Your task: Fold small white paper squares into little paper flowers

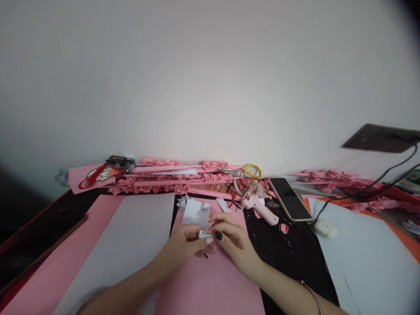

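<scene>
A small folded piece of white paper (203,234) is pinched between my two hands over the pink sheet. My left hand (189,241) grips its left side with thumb and fingers closed. From the right, my right hand (231,236) pinches the other end, thumb and forefinger together. Just beyond the fingers lies a stack of white paper (193,211), with a small folded white paper piece (205,205) on top. Beneath my hands stretches a large pink sheet (213,284). My fingertips partly cover the paper being held.
Pink paper flower stems (164,177) line the wall, with yellow-handled scissors (252,170) on them. A pink glue gun (259,205), a phone (290,199) and a white earphone case (326,228) lie to the right. White sheets (131,236) flank both sides; cables (361,192) cross the right.
</scene>
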`<action>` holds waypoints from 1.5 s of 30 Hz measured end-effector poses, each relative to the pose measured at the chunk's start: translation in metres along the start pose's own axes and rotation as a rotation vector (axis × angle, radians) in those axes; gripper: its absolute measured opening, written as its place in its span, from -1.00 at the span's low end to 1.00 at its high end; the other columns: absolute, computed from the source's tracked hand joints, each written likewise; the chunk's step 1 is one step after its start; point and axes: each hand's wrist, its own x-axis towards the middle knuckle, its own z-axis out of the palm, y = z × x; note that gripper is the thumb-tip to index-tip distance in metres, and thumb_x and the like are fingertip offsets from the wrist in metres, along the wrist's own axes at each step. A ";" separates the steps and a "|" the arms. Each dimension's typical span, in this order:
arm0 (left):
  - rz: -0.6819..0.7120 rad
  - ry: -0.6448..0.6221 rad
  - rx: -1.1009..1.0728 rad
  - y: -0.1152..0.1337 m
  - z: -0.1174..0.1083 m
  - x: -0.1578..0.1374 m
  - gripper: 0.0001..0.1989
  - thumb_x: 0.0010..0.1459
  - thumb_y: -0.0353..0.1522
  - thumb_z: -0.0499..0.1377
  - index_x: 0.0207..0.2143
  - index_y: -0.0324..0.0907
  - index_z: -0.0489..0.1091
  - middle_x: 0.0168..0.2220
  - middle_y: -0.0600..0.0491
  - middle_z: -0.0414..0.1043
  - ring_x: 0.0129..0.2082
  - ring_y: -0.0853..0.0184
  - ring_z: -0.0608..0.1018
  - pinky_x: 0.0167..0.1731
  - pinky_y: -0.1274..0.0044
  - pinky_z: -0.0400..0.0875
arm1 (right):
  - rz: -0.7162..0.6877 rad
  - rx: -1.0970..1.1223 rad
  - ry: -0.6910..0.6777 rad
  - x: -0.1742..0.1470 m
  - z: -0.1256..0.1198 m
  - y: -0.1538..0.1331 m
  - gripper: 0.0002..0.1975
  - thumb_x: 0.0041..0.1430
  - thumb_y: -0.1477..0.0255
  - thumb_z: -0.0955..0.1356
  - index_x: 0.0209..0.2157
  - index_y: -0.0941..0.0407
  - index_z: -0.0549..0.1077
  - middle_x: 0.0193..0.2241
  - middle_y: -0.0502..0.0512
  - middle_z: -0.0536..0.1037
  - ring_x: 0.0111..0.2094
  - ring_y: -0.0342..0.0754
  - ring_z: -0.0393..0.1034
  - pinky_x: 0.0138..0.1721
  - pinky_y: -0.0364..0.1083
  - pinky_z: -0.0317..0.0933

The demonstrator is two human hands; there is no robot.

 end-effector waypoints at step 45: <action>-0.067 -0.059 -0.050 0.003 0.004 -0.004 -0.69 0.03 -0.21 0.16 -0.30 -0.29 0.44 -0.40 -0.05 0.55 -0.43 0.26 0.57 -0.43 0.52 0.42 | -0.028 -0.142 0.039 -0.008 -0.002 0.003 -0.60 0.27 0.26 0.10 -0.27 0.05 0.52 -0.06 0.13 0.38 -0.11 0.02 0.28 -0.05 0.02 0.14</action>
